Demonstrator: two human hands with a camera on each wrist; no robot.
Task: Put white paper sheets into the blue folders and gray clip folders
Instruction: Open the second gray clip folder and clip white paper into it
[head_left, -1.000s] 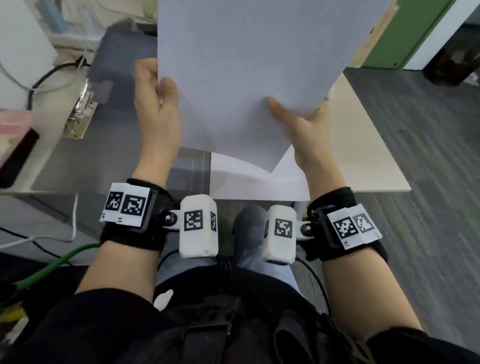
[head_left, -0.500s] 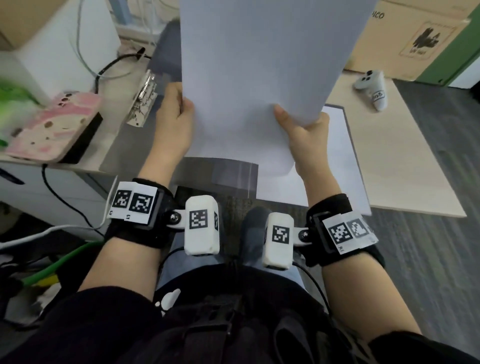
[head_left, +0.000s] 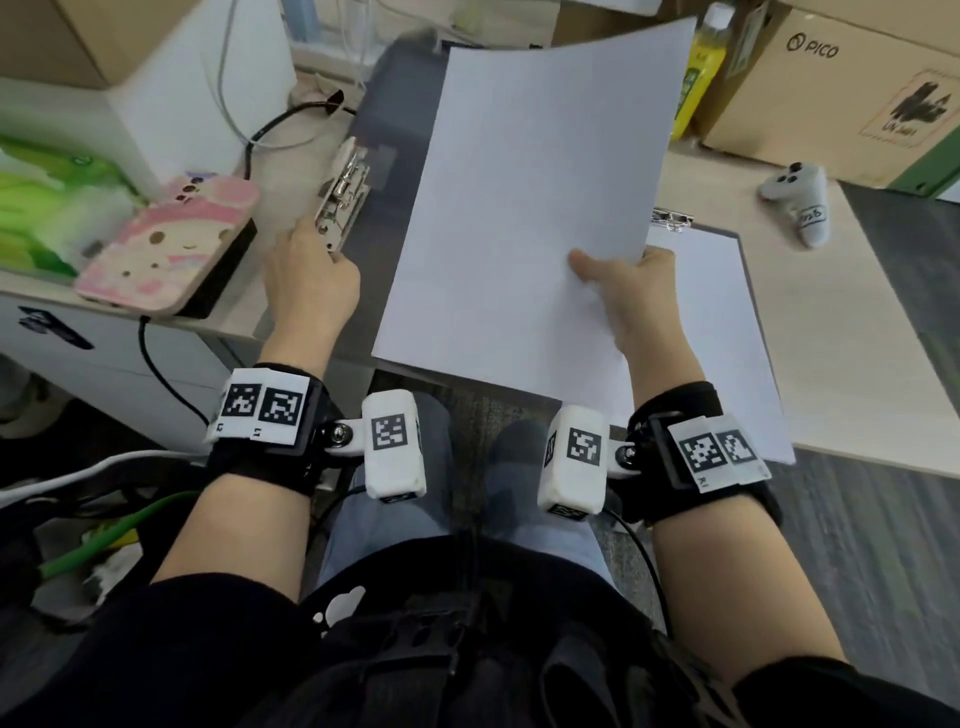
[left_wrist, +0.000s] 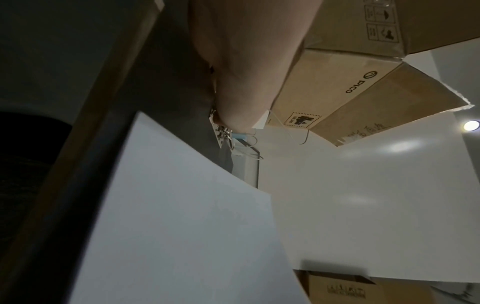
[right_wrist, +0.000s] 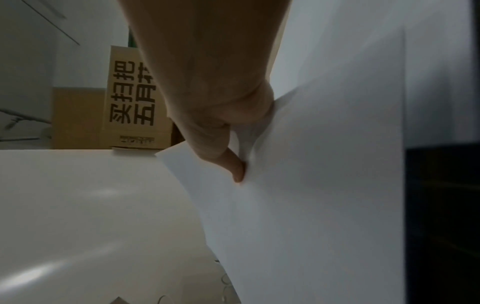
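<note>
A plain white paper sheet (head_left: 530, 208), a pink cartoon-patterned phone case (head_left: 166, 244) at left, brown cardboard boxes (head_left: 841, 88) at upper right.

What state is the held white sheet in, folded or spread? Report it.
Spread, not folded. The white sheet shows as one flat, slightly bowed page with no crease, pinched at its lower right edge by the right hand, lifted above the gray folder.

Both bare forearms reach forward from the lap toward twelve o'clock, each wrist wrapped in a black band. The left hand (head_left: 311, 283) sits at about ten o'clock, knuckles up and fingers curled under at a metal clip mechanism (head_left: 343, 195). The right hand (head_left: 626, 293) is at about two o'clock, its thumb lying on top of a white paper sheet (head_left: 530, 208) and pinching it against the fingers beneath.
</note>
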